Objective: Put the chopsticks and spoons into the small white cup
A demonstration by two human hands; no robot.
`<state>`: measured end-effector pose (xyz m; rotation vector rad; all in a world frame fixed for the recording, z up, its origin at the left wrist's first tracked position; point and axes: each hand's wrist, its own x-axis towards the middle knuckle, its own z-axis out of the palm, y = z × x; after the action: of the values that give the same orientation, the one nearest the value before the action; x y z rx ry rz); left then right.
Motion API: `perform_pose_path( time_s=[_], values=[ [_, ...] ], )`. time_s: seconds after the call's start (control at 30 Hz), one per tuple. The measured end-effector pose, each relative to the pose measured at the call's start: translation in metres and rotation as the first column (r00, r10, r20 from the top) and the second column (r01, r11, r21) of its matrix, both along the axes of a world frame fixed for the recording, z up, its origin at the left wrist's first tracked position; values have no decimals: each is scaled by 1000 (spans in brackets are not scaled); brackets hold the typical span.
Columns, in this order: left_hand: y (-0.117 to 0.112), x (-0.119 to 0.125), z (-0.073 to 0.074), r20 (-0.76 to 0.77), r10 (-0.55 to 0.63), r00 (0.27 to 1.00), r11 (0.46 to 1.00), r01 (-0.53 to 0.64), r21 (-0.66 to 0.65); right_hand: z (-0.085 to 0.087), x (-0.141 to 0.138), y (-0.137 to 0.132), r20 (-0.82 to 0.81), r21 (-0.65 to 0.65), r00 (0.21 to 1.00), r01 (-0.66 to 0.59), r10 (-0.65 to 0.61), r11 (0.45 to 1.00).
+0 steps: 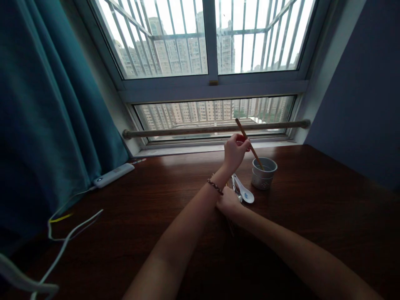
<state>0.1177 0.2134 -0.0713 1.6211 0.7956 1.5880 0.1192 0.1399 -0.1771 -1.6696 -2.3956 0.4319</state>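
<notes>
From where I stand, the left hand (236, 152) reaches over the right wrist side and holds a stick (252, 151) above the far part of the table (175, 183), right of its middle. Thumb and forefinger pinch the stick partway along, the other fingers loosely bent. That grip probably lets the lower end go down inside the cup (261, 182) while the knuckles clear its rim; the tilt, I judge, comes from the hand being to the left of the cup.

The cup is upright, nearer the table's far edge than its near one. Inside I can make out only the stick's lower end; the bottom is hidden, so I can't say what else it holds.

The right hand (229, 203) is low at the tabletop, tucked beneath the braided bracelet (215, 186). Its fingers are partly covered, so I can't tell whether they pinch anything, though a thin, dim end (230, 227) shows below it. Just beside lie a white spoon (246, 195) and a metal spoon (238, 196), side by side, handles toward the far edge, perhaps for easy picking up.
</notes>
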Motion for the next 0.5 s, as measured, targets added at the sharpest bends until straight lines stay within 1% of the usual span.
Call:
perform_pose_path(
  time_s=[0.07,0.17,0.3,0.4,0.43,0.5],
  values=[
    [3,3,-4,-44,-1,999,1000,1,-17,-1,1,0,-25,5,1000,-16,16,1000],
    [7,5,-11,-123,-13,992,998,5,-66,-1,2,-1,-52,-4,999,-4,4,1000],
    [10,1,-15,-246,-70,967,986,30,-162,2,3,-2,-58,6,998,11,-11,1000],
    [7,-14,-11,-363,-91,927,976,11,-217,8,5,1,-31,2,998,57,-57,998],
    [3,-22,-7,-403,-72,913,975,-20,-220,11,6,2,-27,1,997,77,-77,997],
    [-6,-43,2,-458,12,889,975,-112,-191,19,9,6,-31,5,994,104,-104,995]
  ],
)
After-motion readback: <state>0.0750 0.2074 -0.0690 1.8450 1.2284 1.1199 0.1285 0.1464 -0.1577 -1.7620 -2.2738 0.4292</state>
